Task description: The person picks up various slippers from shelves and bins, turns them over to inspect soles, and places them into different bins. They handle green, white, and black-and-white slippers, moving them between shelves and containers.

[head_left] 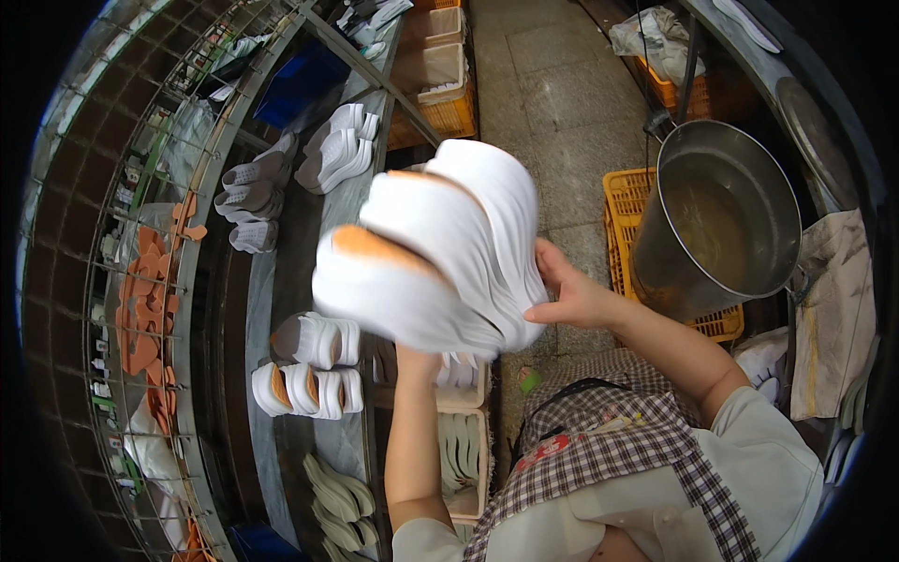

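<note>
Several white soles [412, 220], right hand [573, 292] gripping; left hand [418, 362] grip hidden, can't tell; crate [484, 459] holds greenish soles [459, 448].

A slanting stack of white shoe soles [435, 225], motion-blurred, orange showing inside, is held together in mid-air.

The operator wears a dark-and-white checked apron [613, 476] with a shoulder strap [716, 506] in matching cloth. A red motif [543, 451], accompanied by small yellow marks, decorates the front panel. Beneath the apron is a plain, pale shirt [562, 513] with loose short sleeves [763, 454]. Both forearms [412, 459] and the right hand [573, 292] are bare.
</note>
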Motion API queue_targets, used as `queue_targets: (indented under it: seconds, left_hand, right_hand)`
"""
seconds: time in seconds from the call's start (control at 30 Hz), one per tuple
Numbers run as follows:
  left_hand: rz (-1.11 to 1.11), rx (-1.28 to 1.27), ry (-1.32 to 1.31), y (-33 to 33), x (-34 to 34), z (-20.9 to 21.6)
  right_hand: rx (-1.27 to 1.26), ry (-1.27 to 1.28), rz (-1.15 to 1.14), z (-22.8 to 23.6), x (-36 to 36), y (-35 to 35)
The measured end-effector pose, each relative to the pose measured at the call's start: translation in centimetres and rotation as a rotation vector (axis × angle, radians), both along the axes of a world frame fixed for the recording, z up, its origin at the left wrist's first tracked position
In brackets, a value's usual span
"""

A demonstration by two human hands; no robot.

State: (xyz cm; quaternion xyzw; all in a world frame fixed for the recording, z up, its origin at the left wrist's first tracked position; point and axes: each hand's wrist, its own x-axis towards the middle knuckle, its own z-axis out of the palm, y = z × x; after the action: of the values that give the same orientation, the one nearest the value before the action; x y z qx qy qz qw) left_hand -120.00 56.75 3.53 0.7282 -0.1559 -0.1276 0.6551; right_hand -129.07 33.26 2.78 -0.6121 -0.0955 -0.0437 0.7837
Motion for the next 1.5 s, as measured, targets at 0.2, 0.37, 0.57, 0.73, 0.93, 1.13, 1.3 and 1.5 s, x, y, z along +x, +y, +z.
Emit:
queue_targets:
  seconds: [0.2,0.37,0.57,0.73,0.93,1.13,1.3,1.5]
  left_hand:
    - [-0.211,-0.306,0.368,0.5,-0.8,0.1]
    - [-0.358,-0.554,0.705,-0.3,-1.2,-0.9]
    - [-0.391,-0.821,0.837,-1.2,-2.1,-1.4]
    - [-0.46,-1.252,0.945,-1.1,-3.5,-1.9]
    - [-0.237,-1.061,0.966,0.3,-2.8,-1.8]
    - [-0.28,-0.881,0.909,0.0,-1.7,-2.1]
    - [-0.434,-1.093,0.937,0.2,-1.8,-2.3]
    - [-0.159,-1.051,0.919,1.2,-2.5,-0.6]
  right_hand:
    - [0.192,0.065,0.172,-1.5,2.5,-2.1]
    - [0.386,0.359,0.125,-2.2,-0.1,-0.5]
    - [0.266,0.256,-0.002,-0.5,-1.3,1.1]
    - [1.149,0.326,0.26,-1.1,-1.8,-0.1]
    - [1.138,0.429,0.192,-1.9,-2.4,0.2]
    - [0.593,0.422,0.095,-2.9,-1.7,2.5]
    - [1.191,0.494,0.341,-5.7,-2.1,2.4]
    - [1.323,0.492,0.419,-7.5,-2.0,2.0]
